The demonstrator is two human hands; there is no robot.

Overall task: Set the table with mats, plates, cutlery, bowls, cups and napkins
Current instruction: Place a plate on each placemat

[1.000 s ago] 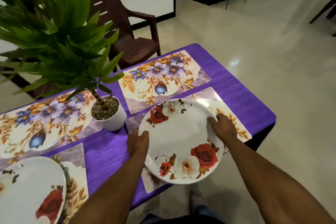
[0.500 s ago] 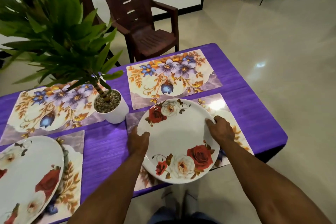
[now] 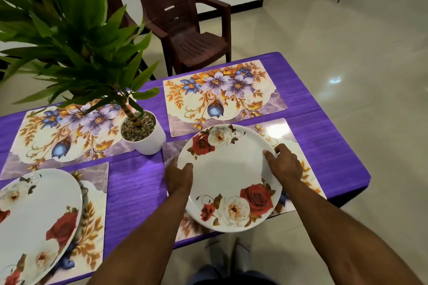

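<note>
A white plate with red and white roses point(image 3: 229, 176) is over the near right floral mat point(image 3: 291, 146). My left hand point(image 3: 178, 177) grips its left rim and my right hand point(image 3: 284, 163) grips its right rim. Whether the plate rests on the mat or hovers just above it I cannot tell. A second rose plate point(image 3: 34, 220) lies on the near left mat point(image 3: 92, 215). Two more floral mats lie bare on the far side, one at the far right point(image 3: 222, 95) and one at the far left point(image 3: 67, 132).
A potted plant in a white pot point(image 3: 144, 133) stands mid-table, its leaves reaching over the left half. The purple tablecloth point(image 3: 136, 180) ends in an edge at the right. A brown plastic chair point(image 3: 185, 23) stands behind the table. Tiled floor lies to the right.
The view has shifted, showing more of the chair and far mats. Both hands still hold the plate, which has moved slightly onto the near right mat.
</note>
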